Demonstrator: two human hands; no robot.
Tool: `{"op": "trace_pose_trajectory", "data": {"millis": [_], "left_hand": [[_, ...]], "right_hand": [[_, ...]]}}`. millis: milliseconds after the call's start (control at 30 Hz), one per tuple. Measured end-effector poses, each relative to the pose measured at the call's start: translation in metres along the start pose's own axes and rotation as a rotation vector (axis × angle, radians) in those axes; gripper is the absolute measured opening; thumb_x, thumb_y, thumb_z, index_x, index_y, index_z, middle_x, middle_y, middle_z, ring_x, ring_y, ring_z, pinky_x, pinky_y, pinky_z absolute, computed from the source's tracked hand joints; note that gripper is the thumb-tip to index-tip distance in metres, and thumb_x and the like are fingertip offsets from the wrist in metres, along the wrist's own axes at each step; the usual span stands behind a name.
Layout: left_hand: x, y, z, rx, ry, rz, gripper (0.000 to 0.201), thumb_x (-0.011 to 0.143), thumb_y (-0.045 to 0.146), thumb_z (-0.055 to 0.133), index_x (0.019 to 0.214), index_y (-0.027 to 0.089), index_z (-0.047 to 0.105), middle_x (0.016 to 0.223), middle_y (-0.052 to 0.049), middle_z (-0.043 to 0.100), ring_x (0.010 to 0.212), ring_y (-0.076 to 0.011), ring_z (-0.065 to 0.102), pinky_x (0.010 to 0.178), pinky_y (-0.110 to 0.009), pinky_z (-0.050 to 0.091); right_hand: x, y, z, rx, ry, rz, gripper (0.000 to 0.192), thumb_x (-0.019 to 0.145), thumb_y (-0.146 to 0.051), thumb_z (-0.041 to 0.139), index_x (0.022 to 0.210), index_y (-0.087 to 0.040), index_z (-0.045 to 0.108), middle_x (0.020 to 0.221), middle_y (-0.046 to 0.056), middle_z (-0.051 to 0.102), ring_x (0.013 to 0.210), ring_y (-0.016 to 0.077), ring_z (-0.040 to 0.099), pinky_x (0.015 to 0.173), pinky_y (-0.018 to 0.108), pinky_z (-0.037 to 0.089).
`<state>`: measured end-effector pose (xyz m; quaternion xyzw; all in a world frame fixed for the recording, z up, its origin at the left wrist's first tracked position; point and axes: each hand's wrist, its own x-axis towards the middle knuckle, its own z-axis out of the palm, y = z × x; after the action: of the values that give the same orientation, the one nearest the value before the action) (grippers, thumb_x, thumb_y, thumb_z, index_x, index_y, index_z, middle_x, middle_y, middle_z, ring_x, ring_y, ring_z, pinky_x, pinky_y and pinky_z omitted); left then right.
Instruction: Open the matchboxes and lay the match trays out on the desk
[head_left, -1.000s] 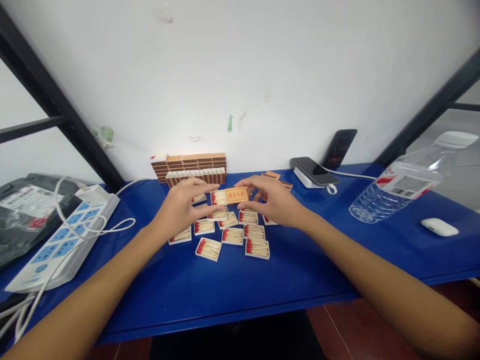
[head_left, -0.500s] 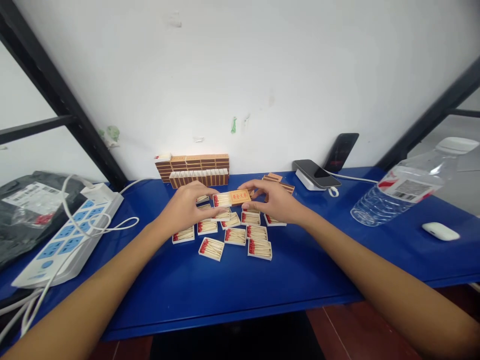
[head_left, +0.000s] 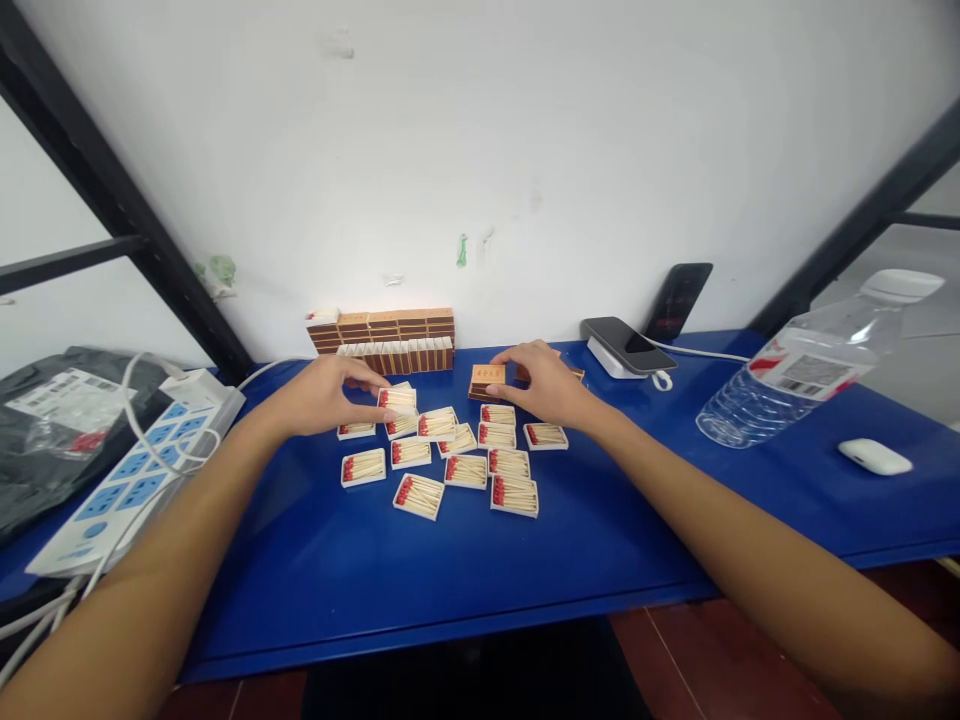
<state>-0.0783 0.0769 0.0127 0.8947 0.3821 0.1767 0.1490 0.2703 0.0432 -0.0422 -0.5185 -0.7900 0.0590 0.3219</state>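
Note:
My left hand [head_left: 328, 395] pinches a white matchbox tray [head_left: 397, 401] full of red-tipped matches, above other filled trays. In my right hand [head_left: 549, 385] is an orange-brown matchbox sleeve [head_left: 489, 376] with red printed characters, gripped between thumb and fingers. Tray and sleeve are apart. Several open trays of matches lie spread below the hands, among them one tray [head_left: 418, 496] in front and another tray [head_left: 546, 436] at the right. More brown sleeves [head_left: 576, 374] lie behind my right hand, which partly hides them.
Stacked matchboxes [head_left: 397, 326] stand against the wall. A phone on a white stand [head_left: 628, 345], a plastic water bottle [head_left: 799, 370] and a white earphone case [head_left: 875, 456] are on the right. A power strip [head_left: 142, 470] with cables and a dark bag [head_left: 45, 430] occupy the left.
The tray has come fully out of its sleeve. My left hand has moved left with the tray; my right hand keeps the sleeve at nearly the same place.

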Motion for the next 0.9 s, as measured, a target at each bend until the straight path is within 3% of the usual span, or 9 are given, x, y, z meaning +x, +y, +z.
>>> {"op": "trace_pose_trajectory", "data": {"millis": [167, 300, 400, 500, 600, 767, 900], "left_hand": [[-0.002, -0.008, -0.003, 0.035, -0.058, -0.012, 0.041, 0.074, 0.061, 0.084, 0.099, 0.029, 0.086, 0.082, -0.004, 0.077, 0.070, -0.0190, 0.069, 0.056, -0.026, 0.049], [-0.002, -0.004, 0.002, 0.041, -0.097, -0.024, 0.045, 0.070, 0.062, 0.084, 0.098, 0.026, 0.086, 0.072, -0.002, 0.071, 0.061, -0.0161, 0.063, 0.051, -0.024, 0.044], [-0.002, 0.001, 0.006, 0.028, -0.115, -0.049, 0.048, 0.066, 0.063, 0.086, 0.096, 0.026, 0.086, 0.074, -0.002, 0.072, 0.062, -0.0169, 0.064, 0.051, -0.025, 0.044], [-0.002, 0.003, 0.005, 0.052, -0.088, -0.047, 0.048, 0.068, 0.064, 0.085, 0.098, 0.027, 0.086, 0.081, -0.004, 0.075, 0.065, -0.0171, 0.064, 0.052, -0.025, 0.044], [-0.001, 0.005, 0.005, 0.099, -0.025, -0.032, 0.042, 0.077, 0.064, 0.079, 0.097, 0.027, 0.086, 0.074, -0.003, 0.072, 0.059, -0.0151, 0.059, 0.050, -0.026, 0.040], [0.000, 0.013, 0.008, 0.142, 0.147, 0.036, 0.038, 0.087, 0.060, 0.072, 0.086, 0.024, 0.083, 0.060, -0.001, 0.065, 0.053, -0.0136, 0.054, 0.050, -0.027, 0.038], [0.000, 0.024, 0.011, 0.167, 0.257, 0.071, 0.038, 0.089, 0.057, 0.070, 0.082, 0.022, 0.081, 0.062, -0.002, 0.067, 0.054, -0.0133, 0.054, 0.052, -0.028, 0.039]], "right_hand": [[-0.002, -0.002, -0.007, -0.061, -0.048, -0.024, 0.042, 0.089, -0.045, 0.077, 0.122, -0.019, 0.071, 0.120, 0.015, 0.071, 0.120, 0.0363, 0.057, 0.096, 0.052, 0.050], [-0.003, -0.001, -0.034, -0.176, 0.088, -0.080, 0.033, 0.094, -0.044, 0.070, 0.115, -0.019, 0.074, 0.112, 0.016, 0.073, 0.115, 0.0374, 0.057, 0.099, 0.055, 0.047], [-0.005, 0.010, -0.060, -0.266, 0.129, -0.027, 0.031, 0.095, -0.046, 0.066, 0.108, -0.018, 0.075, 0.106, 0.015, 0.074, 0.108, 0.0364, 0.060, 0.094, 0.052, 0.047], [-0.009, 0.024, -0.082, -0.271, -0.033, 0.090, 0.036, 0.092, -0.053, 0.067, 0.098, -0.019, 0.074, 0.094, 0.012, 0.074, 0.088, 0.0292, 0.064, 0.076, 0.043, 0.048], [-0.012, 0.030, -0.093, -0.232, -0.212, 0.172, 0.041, 0.083, -0.062, 0.074, 0.088, -0.021, 0.072, 0.081, 0.006, 0.070, 0.070, 0.0211, 0.060, 0.062, 0.035, 0.042], [-0.013, 0.013, -0.084, -0.181, -0.334, 0.137, 0.036, 0.079, -0.056, 0.077, 0.076, -0.022, 0.064, 0.070, 0.003, 0.065, 0.061, 0.0173, 0.054, 0.055, 0.032, 0.035], [-0.011, 0.000, -0.072, -0.210, -0.338, 0.138, 0.032, 0.079, -0.045, 0.078, 0.072, -0.023, 0.057, 0.072, 0.004, 0.065, 0.062, 0.0181, 0.054, 0.057, 0.034, 0.036]]}}
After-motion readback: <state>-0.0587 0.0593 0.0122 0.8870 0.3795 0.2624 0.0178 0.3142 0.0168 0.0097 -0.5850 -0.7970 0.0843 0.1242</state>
